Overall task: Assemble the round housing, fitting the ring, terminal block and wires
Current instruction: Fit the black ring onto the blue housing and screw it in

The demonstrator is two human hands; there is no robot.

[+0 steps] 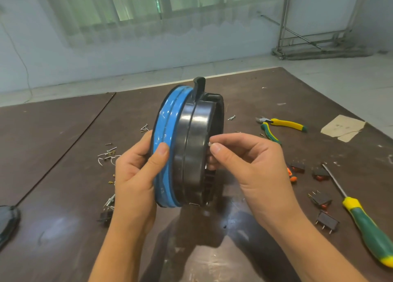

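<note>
Two hands hold the round housing (195, 149) on edge over the brown table (63, 164), its open face turned to your right. Your left hand (136, 175) grips the side bearing the blue ring (168, 128), with the thumb pressed flat on the blue band and the fingers out of sight behind it. Your right hand (251, 164) pinches a small silvery piece (209, 143) between thumb and forefinger, right at the rim of the open face; what the piece is cannot be told from here. Inside the housing only a few black ribs (209, 178) show near the lower edge, and the rest of its contents is hidden. A black tab (199, 88) stands up from the top. On the table to your right lie yellow-green pliers (282, 124), a screwdriver (365, 224) and several black switches (321, 199); to your left, loose screws and wire bits (108, 154).
</note>
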